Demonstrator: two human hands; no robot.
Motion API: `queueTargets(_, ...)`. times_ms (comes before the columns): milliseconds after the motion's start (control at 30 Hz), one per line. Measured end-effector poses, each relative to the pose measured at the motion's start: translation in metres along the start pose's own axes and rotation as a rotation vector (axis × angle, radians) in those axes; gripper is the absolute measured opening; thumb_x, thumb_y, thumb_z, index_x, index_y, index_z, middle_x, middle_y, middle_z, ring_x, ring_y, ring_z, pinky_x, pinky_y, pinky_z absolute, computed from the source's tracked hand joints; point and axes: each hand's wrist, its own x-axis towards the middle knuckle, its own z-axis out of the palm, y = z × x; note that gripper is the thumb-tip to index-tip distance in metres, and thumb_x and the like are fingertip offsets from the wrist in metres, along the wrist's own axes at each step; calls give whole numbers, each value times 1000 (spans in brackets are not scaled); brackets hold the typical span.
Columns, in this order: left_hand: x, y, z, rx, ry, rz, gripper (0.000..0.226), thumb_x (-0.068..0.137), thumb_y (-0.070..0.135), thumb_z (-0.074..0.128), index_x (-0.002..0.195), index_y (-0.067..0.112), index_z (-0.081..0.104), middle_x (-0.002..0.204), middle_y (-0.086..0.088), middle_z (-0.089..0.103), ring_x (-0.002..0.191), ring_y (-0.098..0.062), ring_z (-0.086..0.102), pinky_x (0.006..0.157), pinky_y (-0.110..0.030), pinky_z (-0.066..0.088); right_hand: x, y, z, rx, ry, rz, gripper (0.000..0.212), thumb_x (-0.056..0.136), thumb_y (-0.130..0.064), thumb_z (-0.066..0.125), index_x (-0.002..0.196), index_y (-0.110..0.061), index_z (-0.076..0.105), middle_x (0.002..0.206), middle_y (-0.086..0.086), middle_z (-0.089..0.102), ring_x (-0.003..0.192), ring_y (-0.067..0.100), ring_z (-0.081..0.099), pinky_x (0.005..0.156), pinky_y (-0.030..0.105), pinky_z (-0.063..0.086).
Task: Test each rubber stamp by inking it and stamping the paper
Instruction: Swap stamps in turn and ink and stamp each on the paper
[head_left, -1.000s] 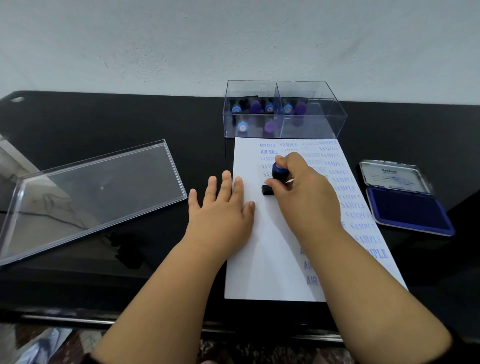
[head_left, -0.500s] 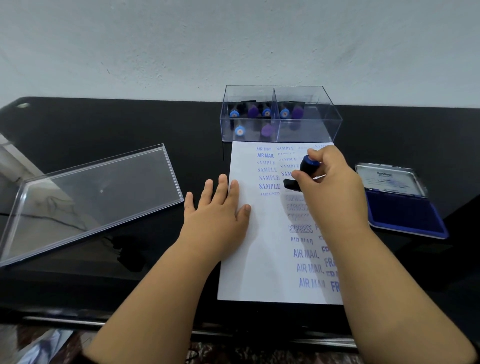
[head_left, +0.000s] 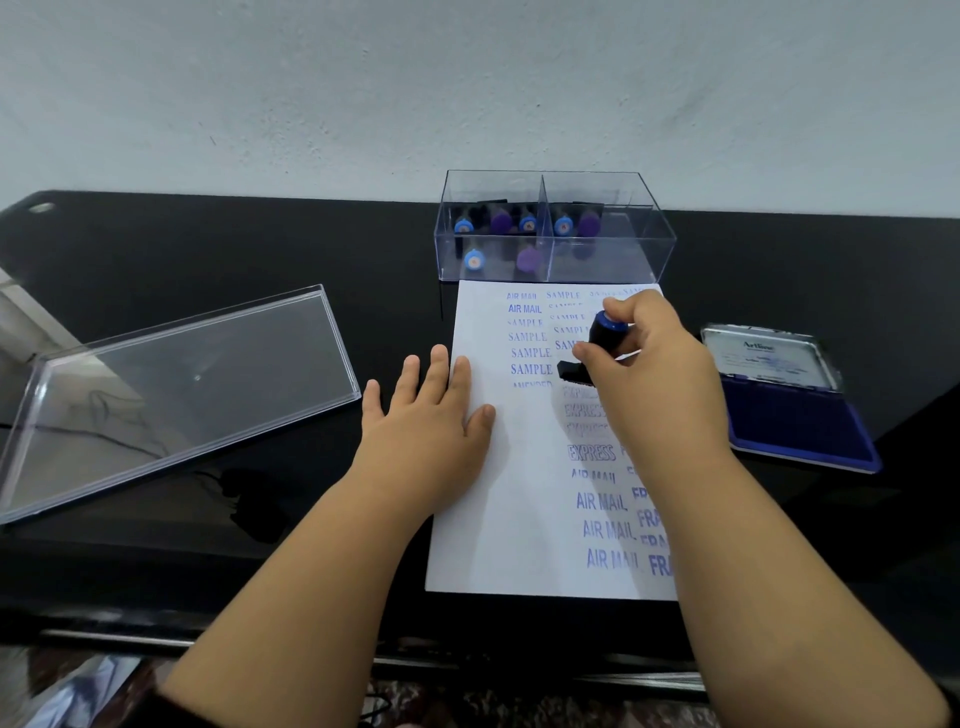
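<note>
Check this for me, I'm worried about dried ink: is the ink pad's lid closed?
No, the ink pad lies open right of the paper, its blue surface exposed and lid folded back.

The left hand (head_left: 428, 415) lies flat, palm down, fingers straight and slightly spread, forearm reaching forward. The right hand (head_left: 649, 364) is raised beside it, fingers and thumb curled in a pinch.

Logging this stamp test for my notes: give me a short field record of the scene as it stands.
left hand: flat, pressing the paper's left edge
right hand: grips the stamp
stamp: blue-topped, black base, over the paper
paper: white; AIR MAIL, SAMPLE, EXPRESS prints
ink pad: open, right of paper
stamp box: clear, behind paper, stamps inside
lid: off, at left
</note>
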Motion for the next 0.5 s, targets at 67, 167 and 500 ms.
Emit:
queueTargets(67, 0, 0, 0, 0, -2, 0, 58, 101, 46, 11, 152, 26, -8, 158, 7, -17, 146, -16, -15, 115, -45, -10, 0, -1, 0, -2, 2, -3, 26, 89, -25, 62, 112, -30, 52, 73, -20, 47, 87, 17, 58, 66, 30, 45)
queueTargets(167, 0, 0, -1, 3, -4, -1, 58, 101, 46, 11, 152, 26, -8, 158, 7, -17, 146, -17, -15, 115, -45, -10, -1, -1, -1, -5, 3, 2, 26, 88, -25, 62, 112, -30, 53, 73, -19, 48, 88, 18, 59, 68, 33, 47)
queueTargets(500, -1, 2, -2, 11, -20, -11, 59, 100, 47, 12, 152, 26, -8, 158, 7, -18, 145, -17, -16, 115, -47, -11, -4, -5, -4, 5, 8, 1, 26, 88, -24, 63, 111, -29, 53, 83, -16, 52, 89, 19, 59, 71, 35, 49)
